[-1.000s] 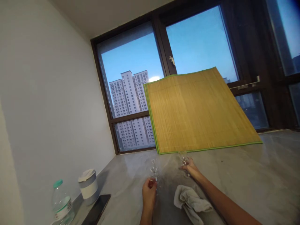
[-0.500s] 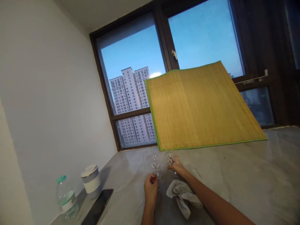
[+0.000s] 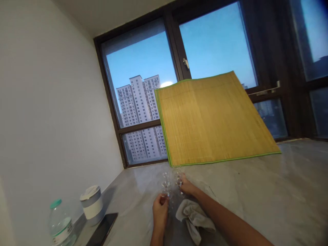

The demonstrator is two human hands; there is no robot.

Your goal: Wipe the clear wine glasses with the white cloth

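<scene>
My left hand (image 3: 160,209) is closed, its thumb and fingers pinched at the lower part of a small clear glass (image 3: 166,182). Just to its right, my right hand (image 3: 187,186) wraps its fingers round a second clear glass (image 3: 178,177). Both glasses are see-through and blurred, so their exact shape is hard to make out. They are side by side over the grey marbled surface (image 3: 256,191). Below my right wrist lies a crumpled pale cloth (image 3: 193,215), which neither hand grips.
At the left stand a lidded grey-and-white cup (image 3: 92,206) and a clear bottle (image 3: 60,223) with a green cap. Beside them lies a dark phone (image 3: 104,229). A folded yellow mat (image 3: 215,119) with green edging leans against the window (image 3: 176,41).
My view has turned slightly to the right, so everything sits a little further left and lower. Both hands keep their hold on the glasses with little visible motion.
</scene>
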